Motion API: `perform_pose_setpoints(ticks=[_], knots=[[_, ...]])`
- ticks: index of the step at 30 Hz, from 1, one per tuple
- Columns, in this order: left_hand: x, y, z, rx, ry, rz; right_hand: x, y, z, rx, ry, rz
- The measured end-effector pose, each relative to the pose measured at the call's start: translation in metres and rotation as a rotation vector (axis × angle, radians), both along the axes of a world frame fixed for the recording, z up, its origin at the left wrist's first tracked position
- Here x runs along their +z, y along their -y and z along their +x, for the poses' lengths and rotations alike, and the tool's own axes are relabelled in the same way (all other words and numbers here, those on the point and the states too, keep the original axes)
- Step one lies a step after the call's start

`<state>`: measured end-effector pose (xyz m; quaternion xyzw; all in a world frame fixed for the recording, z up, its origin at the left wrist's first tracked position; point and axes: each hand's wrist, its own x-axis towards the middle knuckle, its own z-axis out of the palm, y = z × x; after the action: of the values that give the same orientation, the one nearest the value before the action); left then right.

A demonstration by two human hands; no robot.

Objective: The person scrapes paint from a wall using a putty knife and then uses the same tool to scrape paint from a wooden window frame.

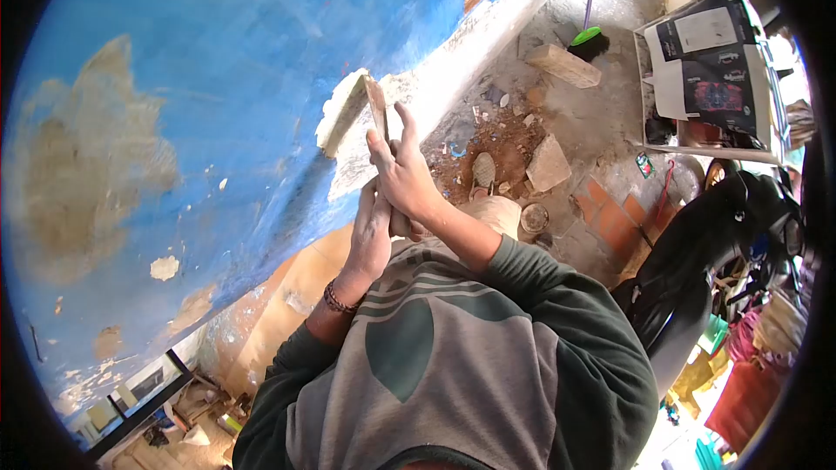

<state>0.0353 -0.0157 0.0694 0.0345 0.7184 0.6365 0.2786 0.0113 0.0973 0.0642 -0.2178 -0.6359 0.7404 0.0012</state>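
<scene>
In the head view, a flat scraper (375,107) with a worn brownish blade stands against the blue wall (261,61). Its blade meets a pale patch of bare plaster (342,109) with a ragged edge. My right hand (407,178) grips the scraper, one finger stretched out beside the blade. Below it, my left hand (372,231), with a bracelet at the wrist, is closed about the tool's lower end, pressed close to my right hand. The handle is mostly hidden by my fingers.
Rubble and reddish dirt (514,135) lie near my shoe (483,171), with a broken block (549,164) beside them. A green-headed broom (589,42), a large printed box (705,70) and a black motorcycle (688,270) stand to the right.
</scene>
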Motion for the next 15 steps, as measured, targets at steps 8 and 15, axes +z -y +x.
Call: perform_pose_setpoints(ticks=[8,15], knots=[[0.022,0.009,0.000,0.214,-0.023,0.071,-0.015,0.038,-0.028,-0.278,-0.341,0.289],[0.035,0.011,0.014,0.247,-0.060,0.180,0.017,0.044,-0.012,-0.241,-0.147,0.182]])
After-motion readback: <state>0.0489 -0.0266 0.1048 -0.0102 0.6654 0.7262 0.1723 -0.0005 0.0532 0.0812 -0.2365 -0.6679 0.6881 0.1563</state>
